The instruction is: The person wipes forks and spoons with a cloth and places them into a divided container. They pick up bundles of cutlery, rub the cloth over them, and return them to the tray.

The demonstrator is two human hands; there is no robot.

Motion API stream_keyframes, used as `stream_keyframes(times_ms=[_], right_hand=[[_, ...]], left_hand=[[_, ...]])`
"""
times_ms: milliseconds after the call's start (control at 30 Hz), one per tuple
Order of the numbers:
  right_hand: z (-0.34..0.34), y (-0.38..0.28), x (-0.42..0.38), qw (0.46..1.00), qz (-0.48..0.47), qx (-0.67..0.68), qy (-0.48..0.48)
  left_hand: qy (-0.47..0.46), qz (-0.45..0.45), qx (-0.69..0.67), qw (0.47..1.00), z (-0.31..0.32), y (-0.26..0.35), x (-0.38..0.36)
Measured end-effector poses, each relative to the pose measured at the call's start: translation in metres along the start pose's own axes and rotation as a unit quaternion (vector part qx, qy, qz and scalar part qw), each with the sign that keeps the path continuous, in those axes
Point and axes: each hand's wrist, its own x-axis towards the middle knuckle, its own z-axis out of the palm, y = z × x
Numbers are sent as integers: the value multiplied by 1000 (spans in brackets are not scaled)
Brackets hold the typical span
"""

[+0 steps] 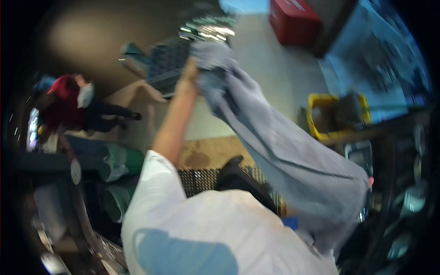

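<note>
Our white shirt [215, 211] fills the frame's bottom, pale floor [275, 59] beyond, red box [295, 23] upper right, yellow crate [330, 135] at right, and our left hand [190, 73] clutches at top centre a grey garment [293, 142] slanting to lower right, hiding most of our right hand [370, 182], whose fingers we cannot tell.

Dim, blurred (edges dark, bowed).

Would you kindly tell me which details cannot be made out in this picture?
Right hand: head view, mostly hidden behind the grey cloth; its grip cannot be told.
Left hand: head view, fingers lost to blur and the cloth.
Shiny thing at the top: head view, too blurred to identify.
Inside of the yellow container: head view, blurred.
</note>
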Motion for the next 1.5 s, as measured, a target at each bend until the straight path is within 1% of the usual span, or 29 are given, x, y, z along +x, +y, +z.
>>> stream_keyframes(times_ms=[100, 200, 233, 300, 367, 433, 500, 533, 600, 667, 733, 767, 800, 833, 933, 1000, 1067, 1133, 1167, 1200, 1233, 1400, 1500], right_hand=[[21, -9, 22, 997, -45, -50, -37], [28, -11, 25, 994, -78, -73, -39], [29, -10, 26, 992, -90, -78, -36], [27, -4, 13, 990, -114, -86, -15], [23, 2, -4, 987, -137, -88, 11], [14, 7, -7, 983, -160, -81, 28], [15, 11, -7, 976, -196, -78, 45], [14, 13, -7, 973, -208, -77, 62], [12, 26, -8, 963, -236, -81, 100], [20, 44, -3, 947, -268, -103, 141], [21, 54, -1, 923, -311, -113, 197], [19, 55, 0, 909, -327, -116, 233], [13, 55, -2, 892, -341, -117, 273], [7, 56, -5, 874, -349, -115, 318], [3, 65, -14, 821, -346, -102, 442], [-1, 74, -16, 784, -339, -100, 510], [-2, 82, -14, 751, -333, -96, 563], [9, 87, 1, 724, -333, -99, 596], [14, 89, 7, 713, -331, -100, 610], [15, 89, 11, 708, -330, -105, 615], [19, 88, 14, 705, -328, -112, 619], [28, 90, 17, 676, -340, -109, 645], [25, 95, 5, 659, -349, -105, 658]], left_hand=[[-27, 18, -12, 999, 21, 4, -27], [-79, 18, -36, 996, 47, 9, -61], [-109, 10, -46, 993, 55, 10, -75], [-205, -22, -80, 975, 76, 10, -110], [-312, -70, -130, 939, 104, 11, -146], [-374, -119, -174, 903, 126, -5, -166], [-382, -156, -189, 891, 129, -42, -176], [-354, -165, -159, 907, 106, -86, -167], [-364, -204, -109, 902, 96, -138, -167], [-375, -176, -61, 908, 108, -165, -175], [-305, -207, 107, 923, 158, -143, -207], [-337, -239, 119, 903, 148, -164, -185], [-307, -220, 122, 918, 151, -174, -178], [-349, -228, 129, 900, 158, -181, -162], [-528, -263, 119, 799, 185, -195, -109], [-612, -280, 104, 732, 219, -211, -90], [-616, -332, 111, 706, 258, -224, -103], [-606, -368, 117, 695, 263, -220, -95], [-710, -354, 105, 600, 267, -230, -66], [-674, -345, 156, 634, 268, -239, -51], [-666, -333, 164, 647, 274, -238, -51], [-677, -299, 183, 647, 283, -227, -56], [-685, -286, 198, 640, 285, -223, -66]])
